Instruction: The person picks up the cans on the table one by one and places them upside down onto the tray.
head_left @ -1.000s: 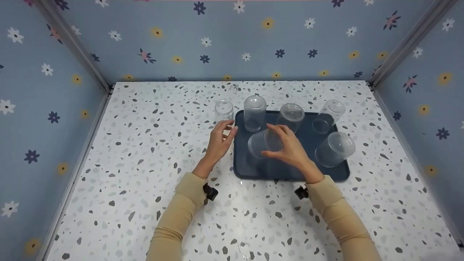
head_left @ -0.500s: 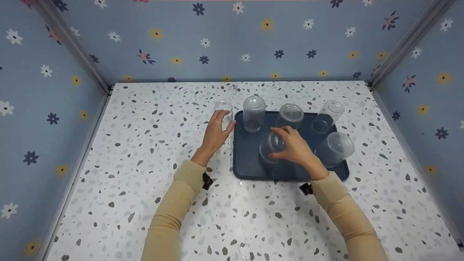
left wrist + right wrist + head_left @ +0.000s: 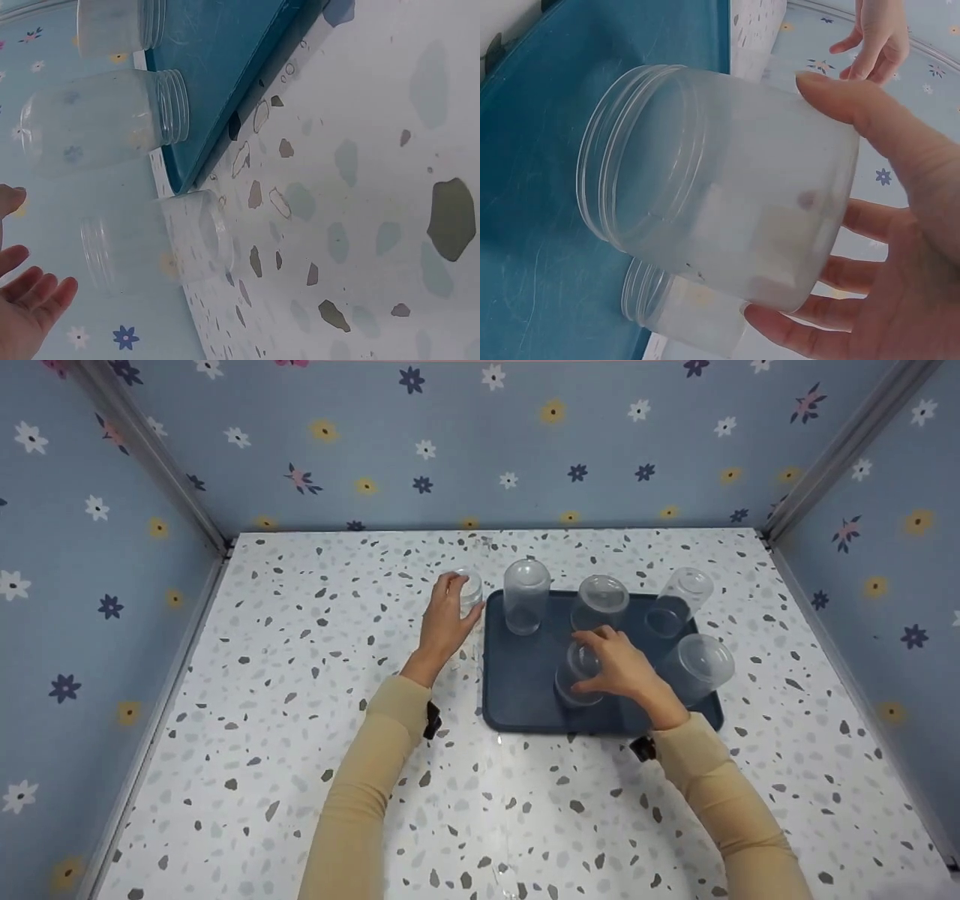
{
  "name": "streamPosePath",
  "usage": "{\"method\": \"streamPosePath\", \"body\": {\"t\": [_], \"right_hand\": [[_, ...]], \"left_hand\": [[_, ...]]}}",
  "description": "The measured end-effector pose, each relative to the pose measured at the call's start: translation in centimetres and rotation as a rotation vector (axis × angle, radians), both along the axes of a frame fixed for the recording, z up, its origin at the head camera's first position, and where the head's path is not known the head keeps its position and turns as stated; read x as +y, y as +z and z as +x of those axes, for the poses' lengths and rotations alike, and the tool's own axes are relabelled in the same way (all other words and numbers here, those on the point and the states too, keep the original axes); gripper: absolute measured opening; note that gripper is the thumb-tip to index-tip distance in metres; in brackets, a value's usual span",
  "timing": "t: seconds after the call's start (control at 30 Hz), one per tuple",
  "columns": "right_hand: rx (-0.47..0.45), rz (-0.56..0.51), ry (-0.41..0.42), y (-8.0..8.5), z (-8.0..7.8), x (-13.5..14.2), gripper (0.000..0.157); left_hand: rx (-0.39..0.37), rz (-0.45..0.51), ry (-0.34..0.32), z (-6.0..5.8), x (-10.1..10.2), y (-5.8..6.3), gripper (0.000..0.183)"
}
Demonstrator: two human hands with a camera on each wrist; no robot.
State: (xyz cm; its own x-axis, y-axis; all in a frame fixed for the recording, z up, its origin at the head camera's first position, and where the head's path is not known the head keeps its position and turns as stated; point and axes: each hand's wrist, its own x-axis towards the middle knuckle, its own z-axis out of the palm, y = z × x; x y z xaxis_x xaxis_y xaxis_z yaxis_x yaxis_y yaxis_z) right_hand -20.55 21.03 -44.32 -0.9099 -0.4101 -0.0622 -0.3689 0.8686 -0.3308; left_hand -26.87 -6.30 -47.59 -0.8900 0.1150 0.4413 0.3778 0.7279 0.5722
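My right hand (image 3: 624, 666) grips a clear plastic jar (image 3: 742, 187) by its base end, thumb on one side and fingers on the other. This jar is mouth down at the middle of the dark blue tray (image 3: 517, 697); whether its rim touches the tray I cannot tell. Beside the tray's far left corner, another clear jar (image 3: 199, 236) stands on the table with its threaded mouth up. Around that jar's top my left hand (image 3: 445, 619) is spread, and in the left wrist view its fingers (image 3: 60, 296) are apart from the jar.
Several more clear jars stand mouth down on the tray: a tall one (image 3: 526, 596) at far left, one (image 3: 600, 598) at far middle, a narrow one (image 3: 681, 600) at far right and a wide one (image 3: 694, 667) at right. Flowered panels (image 3: 480, 442) border the speckled table (image 3: 300, 660).
My right hand has moved right and slightly nearer with its jar, which went from tilted to more upright. My left hand has gone farther away, up to the jar beside the tray.
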Motion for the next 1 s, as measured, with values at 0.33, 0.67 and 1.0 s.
{"method": "streamPosePath", "body": {"t": [0.33,0.67,1.0], "right_hand": [[-0.007,0.003,-0.045,-0.1,0.0,1.1,0.080],[-0.009,0.015,-0.043,-0.5,-0.1,1.9,0.078],[0.002,0.032,-0.022,-0.5,-0.2,2.0,0.077]], "left_hand": [[0.028,-0.064,0.026,-0.5,0.2,-0.6,0.048],[-0.028,-0.129,0.039,-1.5,-0.3,-0.8,0.060],[-0.166,-0.142,0.070,-2.5,-0.6,-1.0,0.072]]}}
